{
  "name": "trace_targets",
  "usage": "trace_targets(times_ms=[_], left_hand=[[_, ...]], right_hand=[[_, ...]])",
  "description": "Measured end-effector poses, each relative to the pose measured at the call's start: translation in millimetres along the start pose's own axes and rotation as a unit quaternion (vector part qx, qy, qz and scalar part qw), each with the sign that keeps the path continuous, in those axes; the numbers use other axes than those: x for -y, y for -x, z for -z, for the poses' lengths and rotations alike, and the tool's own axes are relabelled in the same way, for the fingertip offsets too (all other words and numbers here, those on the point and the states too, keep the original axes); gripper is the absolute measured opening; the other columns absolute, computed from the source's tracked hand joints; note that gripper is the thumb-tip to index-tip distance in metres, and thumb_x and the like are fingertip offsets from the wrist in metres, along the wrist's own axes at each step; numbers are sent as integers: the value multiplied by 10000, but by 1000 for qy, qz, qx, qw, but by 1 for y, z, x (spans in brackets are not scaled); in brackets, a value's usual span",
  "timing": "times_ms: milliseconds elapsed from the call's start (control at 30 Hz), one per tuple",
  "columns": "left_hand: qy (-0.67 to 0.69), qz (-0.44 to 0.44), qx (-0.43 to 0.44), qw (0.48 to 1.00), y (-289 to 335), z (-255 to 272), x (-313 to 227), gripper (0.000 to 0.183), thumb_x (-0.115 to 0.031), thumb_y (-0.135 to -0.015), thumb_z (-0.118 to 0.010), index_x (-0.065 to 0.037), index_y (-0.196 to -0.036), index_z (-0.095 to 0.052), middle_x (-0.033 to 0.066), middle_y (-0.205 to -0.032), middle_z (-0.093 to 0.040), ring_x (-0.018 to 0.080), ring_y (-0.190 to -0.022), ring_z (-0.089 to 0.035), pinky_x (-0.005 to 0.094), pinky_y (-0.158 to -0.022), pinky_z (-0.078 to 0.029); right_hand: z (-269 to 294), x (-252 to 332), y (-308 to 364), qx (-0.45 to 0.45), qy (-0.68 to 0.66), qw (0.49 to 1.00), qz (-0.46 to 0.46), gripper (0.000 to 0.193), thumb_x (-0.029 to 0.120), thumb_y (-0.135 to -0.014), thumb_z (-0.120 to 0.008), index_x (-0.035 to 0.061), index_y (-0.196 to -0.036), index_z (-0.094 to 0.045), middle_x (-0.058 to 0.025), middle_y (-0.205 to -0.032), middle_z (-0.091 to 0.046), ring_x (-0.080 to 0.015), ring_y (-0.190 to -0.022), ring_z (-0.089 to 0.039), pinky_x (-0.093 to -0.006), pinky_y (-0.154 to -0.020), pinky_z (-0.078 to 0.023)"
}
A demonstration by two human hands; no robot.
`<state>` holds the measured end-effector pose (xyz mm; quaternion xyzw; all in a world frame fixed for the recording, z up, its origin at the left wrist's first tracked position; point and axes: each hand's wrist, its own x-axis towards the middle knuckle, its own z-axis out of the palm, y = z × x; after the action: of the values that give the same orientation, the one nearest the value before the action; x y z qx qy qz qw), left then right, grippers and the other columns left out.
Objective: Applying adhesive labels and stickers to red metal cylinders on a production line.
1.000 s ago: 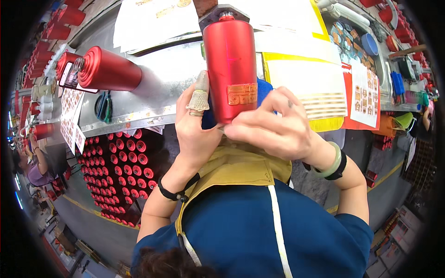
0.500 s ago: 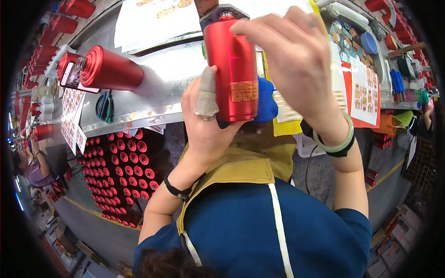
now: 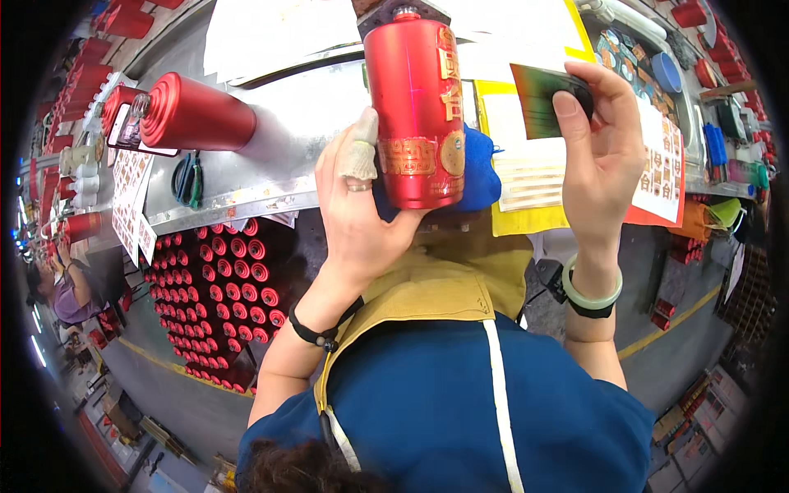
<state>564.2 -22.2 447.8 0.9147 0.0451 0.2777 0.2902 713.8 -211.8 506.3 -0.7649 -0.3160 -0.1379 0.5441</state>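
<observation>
A red bottle [image 3: 403, 107] with gold decals on its front lies tilted in front of me, its neck pointing away. My left hand [image 3: 357, 197] is closed round its lower left side, with the thumb near the base. One left finger wears a pale cloth finger cover [image 3: 359, 156]. Off to the right of the bottle, my right hand [image 3: 604, 152] pinches a thin, flat, dark green scraper-like piece [image 3: 538, 103] between thumb and fingers. That piece touches nothing else. A blue cloth [image 3: 481, 177] shows beside and partly behind the bottle.
Another red bottle [image 3: 197, 115] lies on the metal bench [image 3: 288, 115] at left, near a phone [image 3: 136, 131] and dark-handled scissors [image 3: 187, 181]. Decal sheets [image 3: 657, 164] lie at right, by a blue bowl [image 3: 666, 72]. Several red bottles [image 3: 238, 271] are stacked below the bench.
My right hand has moved from above the bottle to its right, and the flat dark green piece now shows in it. The bottle has turned, bringing more gold decals into view.
</observation>
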Motion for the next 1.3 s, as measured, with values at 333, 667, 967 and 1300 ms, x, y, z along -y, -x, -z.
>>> trace_targets(times_ms=[333,667,967,1300], left_hand=[[270,153,143,940,3,15,14,939,-218,-813,-857,38,-1563,-354,230,-1514,-490,363,-1421,-451,451,-1210,-306],[472,222,118,845,0,7,11,723,-85,-1047,-575,-2,-1642,-174,156,-1652,-325,239,-1501,-355,386,-1228,-281],[497,250,128,821,-5,11,9,782,-22,-1012,-600,-25,-1649,-147,174,-1688,-239,248,-1551,-261,399,-1251,-246],[540,229,178,790,-3,21,20,861,4,-975,-587,-36,-1662,-68,185,-1710,-168,259,-1591,-139,416,-1278,-132]], right_hand=[[-11,10,46,163,-120,942,-268,769,308,-761,-930,20,-1373,-563,25,-902,-474,-90,-798,-462,-239,-727,-402],[-31,15,61,217,12,963,-162,1058,366,-653,-967,-16,-1494,-451,-98,-1002,-526,-246,-931,-542,-362,-857,-470],[-34,10,65,207,-16,964,-165,1023,285,-654,-969,4,-1502,-471,-44,-986,-502,-181,-884,-498,-311,-805,-439],[-30,6,64,215,-51,955,-198,971,272,-653,-966,2,-1473,-520,-79,-1002,-555,-223,-953,-562,-346,-892,-473]])
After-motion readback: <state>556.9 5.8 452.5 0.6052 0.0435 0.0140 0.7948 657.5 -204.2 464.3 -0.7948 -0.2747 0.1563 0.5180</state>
